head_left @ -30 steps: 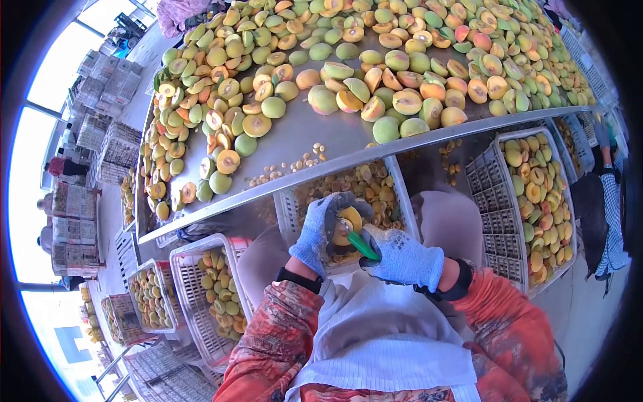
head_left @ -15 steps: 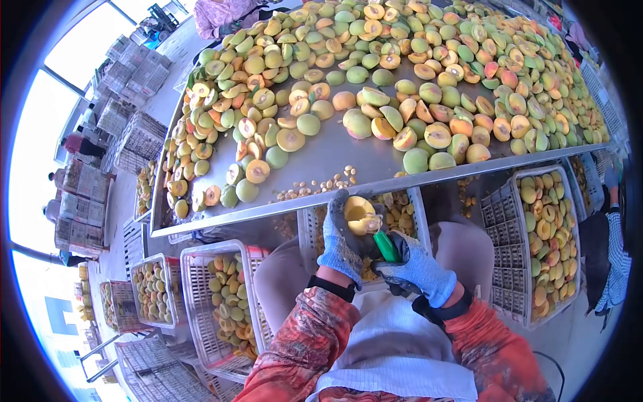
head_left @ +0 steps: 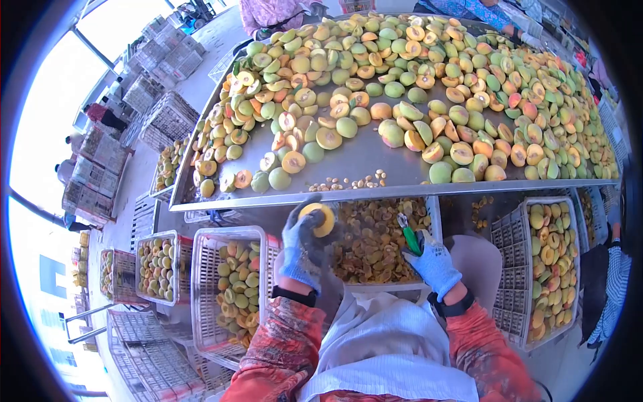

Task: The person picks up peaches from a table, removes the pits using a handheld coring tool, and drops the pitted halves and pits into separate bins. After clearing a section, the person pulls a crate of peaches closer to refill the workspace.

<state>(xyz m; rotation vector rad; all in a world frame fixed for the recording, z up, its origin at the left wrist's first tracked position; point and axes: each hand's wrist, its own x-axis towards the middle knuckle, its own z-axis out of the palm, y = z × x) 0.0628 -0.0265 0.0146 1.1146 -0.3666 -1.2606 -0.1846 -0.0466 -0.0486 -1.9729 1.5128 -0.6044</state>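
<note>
Head view: holding a yellow fruit half (head_left: 324, 221) in the curled fingers of the blue-gloved left hand (head_left: 299, 244), near the front edge of a metal table (head_left: 362, 162). Gripping a green-handled tool (head_left: 410, 240) in the closed fingers of the blue-gloved right hand (head_left: 432, 260), metal end upward, above a crate (head_left: 385, 287) of fruit scraps (head_left: 375, 251). On the table, piled halved fruit (head_left: 459, 115); at left and right, side crates (head_left: 510, 268) of more fruit.

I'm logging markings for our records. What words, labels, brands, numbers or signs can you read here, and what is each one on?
No text can be read.
Left glove and right glove: any print is too blurred to read.
Tool: no legible lettering.
Stacked crates at far left: too small and blurred to tell.
</note>
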